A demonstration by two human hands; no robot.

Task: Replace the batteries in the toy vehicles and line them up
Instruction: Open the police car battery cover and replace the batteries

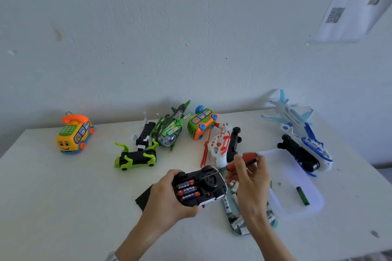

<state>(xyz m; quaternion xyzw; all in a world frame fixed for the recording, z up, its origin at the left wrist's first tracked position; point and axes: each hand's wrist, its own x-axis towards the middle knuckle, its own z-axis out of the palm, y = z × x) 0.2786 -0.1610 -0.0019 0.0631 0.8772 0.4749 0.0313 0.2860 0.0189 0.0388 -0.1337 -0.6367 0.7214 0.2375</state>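
Observation:
My left hand (pixel 165 199) holds a toy car (pixel 209 185) upside down, its battery bay open with three red and blue batteries (pixel 187 189) inside. My right hand (pixel 251 182) grips a red-handled screwdriver (pixel 247 158), whose thin shaft reaches down to the car's underside. Other toys lie behind: a yellow phone bus (pixel 74 134), a green and black car (pixel 135 160), a green helicopter (pixel 171 128), a green and orange bus (pixel 201 124), a white and red helicopter (pixel 220 146) and a white and blue plane (pixel 301 131).
A teal tray (pixel 273 223) with several batteries lies under my right wrist. A white tray (pixel 288 178) at the right holds a dark green battery (pixel 303 196). A black cover (pixel 145 197) lies left of the held car. The wall is close behind the table (pixel 63 197).

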